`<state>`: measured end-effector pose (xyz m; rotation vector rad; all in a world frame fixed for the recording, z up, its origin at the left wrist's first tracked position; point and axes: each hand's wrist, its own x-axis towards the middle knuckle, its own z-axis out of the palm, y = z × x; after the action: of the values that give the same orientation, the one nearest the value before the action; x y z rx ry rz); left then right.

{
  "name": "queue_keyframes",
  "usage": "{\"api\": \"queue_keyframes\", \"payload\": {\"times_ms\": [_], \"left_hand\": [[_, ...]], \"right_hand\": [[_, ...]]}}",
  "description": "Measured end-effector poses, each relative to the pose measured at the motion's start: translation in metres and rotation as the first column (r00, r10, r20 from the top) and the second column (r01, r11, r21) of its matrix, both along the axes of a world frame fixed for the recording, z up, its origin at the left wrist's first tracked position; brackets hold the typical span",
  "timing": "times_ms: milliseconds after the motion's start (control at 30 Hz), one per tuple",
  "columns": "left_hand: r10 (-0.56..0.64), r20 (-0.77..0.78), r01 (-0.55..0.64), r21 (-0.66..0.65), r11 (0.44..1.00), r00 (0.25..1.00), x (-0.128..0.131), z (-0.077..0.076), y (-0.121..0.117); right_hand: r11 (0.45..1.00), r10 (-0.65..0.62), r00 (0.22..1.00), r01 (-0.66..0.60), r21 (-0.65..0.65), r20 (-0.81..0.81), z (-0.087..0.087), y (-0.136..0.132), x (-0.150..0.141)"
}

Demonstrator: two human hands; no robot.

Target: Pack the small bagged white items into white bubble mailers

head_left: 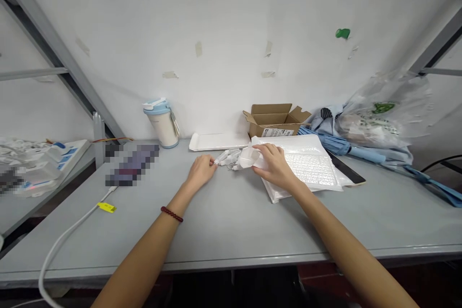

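The left hand (203,169), a dark red beaded bracelet (172,214) at its wrist, is held narrow, fingertips together at the near-left end of a bundle of small white pieces (229,158); whether they grip it or only touch it cannot be told. The bundle lies on the grey bench (224,221), directly right of the left hand and left of the right hand, so between the two. The right hand (269,163) is partly closed, thumb below and fingers above, holding the open end of a white translucent pouch (249,157) that adjoins the bundle's right end. To the right of and beneath the right hand: a stack of white bubble mailers (312,166), overlapping a dark flat object (348,171) whose edge shows. Beyond the right hand, near the wall: an open cardboard box (272,120), flaps raised, label on its front. Beyond the bundle: a flat white packet (220,141). Beyond and left of the left hand: an upright cream cup (163,127) with a blue lid. Farther left of that hand: a pixelated dark object (133,167), white cable (68,233) at its near end, yellow tag (107,207) on the cable.
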<state>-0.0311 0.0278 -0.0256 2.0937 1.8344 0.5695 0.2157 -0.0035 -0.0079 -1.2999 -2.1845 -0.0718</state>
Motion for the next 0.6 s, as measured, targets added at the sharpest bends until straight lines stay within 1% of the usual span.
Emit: {"api": "queue_keyframes", "payload": {"times_ms": [133,233,333,433,500,533,600], "left_hand": [[0.054,0.047,-0.051,-0.064,0.997,0.997,-0.005,0.006,0.002],[0.078,0.156,-0.06,-0.115,0.992,0.985,-0.011,0.011,0.004],[0.094,0.274,-0.073,-0.084,0.994,0.957,-0.017,0.018,0.004],[0.057,0.424,-0.057,-0.012,0.998,0.904,-0.019,0.027,0.001],[0.005,0.527,-0.007,0.002,1.0,0.85,-0.018,0.034,-0.003],[-0.016,0.561,0.017,0.003,1.0,0.827,-0.017,0.038,-0.005],[-0.046,0.589,0.051,0.008,0.999,0.807,-0.015,0.045,-0.009]], "right_hand": [[1.0,0.003,1.0,-0.003,0.002,-0.003,0.0,0.0,0.0],[1.0,-0.007,1.0,0.007,-0.003,-0.001,0.0,0.0,0.0],[1.0,-0.007,1.0,0.007,-0.011,0.001,0.001,-0.001,0.0],[1.0,-0.001,1.0,0.001,-0.013,-0.005,0.002,-0.001,-0.001],[1.0,-0.005,1.0,0.004,-0.012,-0.005,0.002,-0.001,0.0],[1.0,-0.007,1.0,0.007,-0.012,-0.003,0.002,-0.001,0.0],[1.0,-0.01,1.0,0.01,-0.013,0.004,0.001,0.0,0.0]]}}
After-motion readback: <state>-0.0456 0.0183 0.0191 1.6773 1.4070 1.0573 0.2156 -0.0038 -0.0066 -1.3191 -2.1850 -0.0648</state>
